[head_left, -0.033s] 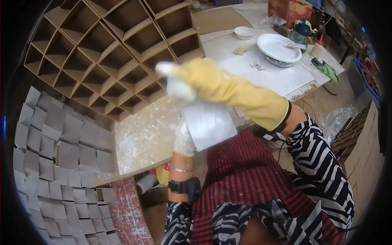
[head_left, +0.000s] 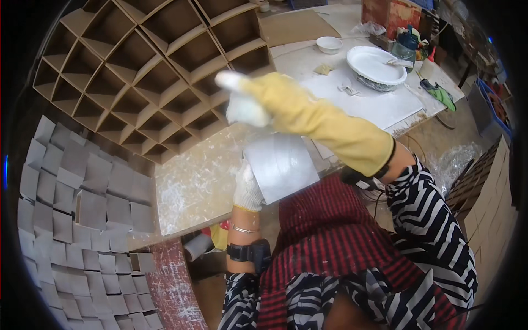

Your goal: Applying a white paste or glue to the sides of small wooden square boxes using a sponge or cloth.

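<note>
My left hand [head_left: 247,187], in a white knit glove, grips the left edge of a flat silver-grey square panel [head_left: 283,168] and holds it over the table's near edge. Its fingers are partly hidden by the panel. My right hand [head_left: 250,99] wears a long yellow rubber glove and hovers just beyond the panel's far edge. That glove's finger end is white and smeared by motion. The fingers look closed around a white lump, and I cannot make out whether it is a wad or the coated fingers themselves.
A brown grid of open compartments [head_left: 159,55] stands at the far left. Grey stepped blocks [head_left: 91,209] fill the near left. On the white-stained table [head_left: 190,190] are a large basin of white stuff [head_left: 371,61], a small bowl [head_left: 329,45], a jug [head_left: 406,47] and a green glove [head_left: 438,94].
My right hand has shifted very slightly to the right. My left hand and the panel stay in place.
</note>
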`<state>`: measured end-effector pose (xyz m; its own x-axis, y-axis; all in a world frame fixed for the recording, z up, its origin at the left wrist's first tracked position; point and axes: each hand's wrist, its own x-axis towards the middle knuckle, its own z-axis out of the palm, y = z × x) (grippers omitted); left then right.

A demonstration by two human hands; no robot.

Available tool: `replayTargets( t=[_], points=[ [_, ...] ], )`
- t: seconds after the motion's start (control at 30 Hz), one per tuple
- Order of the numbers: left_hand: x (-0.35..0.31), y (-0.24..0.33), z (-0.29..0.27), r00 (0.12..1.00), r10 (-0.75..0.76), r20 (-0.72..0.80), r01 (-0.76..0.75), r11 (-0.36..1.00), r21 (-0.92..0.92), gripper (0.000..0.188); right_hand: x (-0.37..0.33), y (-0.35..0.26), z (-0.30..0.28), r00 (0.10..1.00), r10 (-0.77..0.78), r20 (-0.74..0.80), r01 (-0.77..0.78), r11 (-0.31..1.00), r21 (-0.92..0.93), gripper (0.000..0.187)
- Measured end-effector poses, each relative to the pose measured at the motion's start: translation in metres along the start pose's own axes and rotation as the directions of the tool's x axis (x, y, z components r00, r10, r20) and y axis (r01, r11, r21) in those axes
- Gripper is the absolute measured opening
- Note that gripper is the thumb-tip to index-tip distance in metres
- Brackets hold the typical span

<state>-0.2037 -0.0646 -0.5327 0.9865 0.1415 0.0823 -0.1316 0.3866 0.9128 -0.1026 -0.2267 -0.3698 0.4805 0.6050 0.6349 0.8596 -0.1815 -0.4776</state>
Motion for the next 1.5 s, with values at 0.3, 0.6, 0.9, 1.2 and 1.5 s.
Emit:
replayTargets(
  t=[0.3,0.6,0.9,1.2,1.5],
  points=[
    [0.0,0.017,0.008,0.99,-0.139,0.036,0.142,0.916,-0.375,0.043,-0.071,-0.055,-0.006,0.932,-0.227,0.282,0.331,0.85,-0.41,0.071],
    [0.02,-0.002,-0.012,0.991,0.001,-0.136,-0.001,1.0,-0.001,0.04,-0.06,-0.02,-0.009,0.912,0.02,0.41,-0.069,0.992,0.106,0.085],
    [0.008,0.019,-0.001,0.993,-0.116,0.015,0.114,0.922,-0.37,0.042,-0.05,-0.046,-0.044,0.946,-0.287,0.151,0.308,0.941,-0.141,0.037],
    [0.027,0.0,0.004,0.957,-0.289,-0.024,0.272,0.923,-0.273,0.038,-0.044,-0.003,0.006,0.915,-0.216,0.341,0.261,0.961,-0.09,0.028],
    [-0.009,0.028,0.01,0.977,-0.199,0.07,0.211,0.902,-0.377,0.044,-0.052,-0.053,-0.008,0.886,-0.364,0.287,0.38,0.925,-0.001,0.031]
  ],
)
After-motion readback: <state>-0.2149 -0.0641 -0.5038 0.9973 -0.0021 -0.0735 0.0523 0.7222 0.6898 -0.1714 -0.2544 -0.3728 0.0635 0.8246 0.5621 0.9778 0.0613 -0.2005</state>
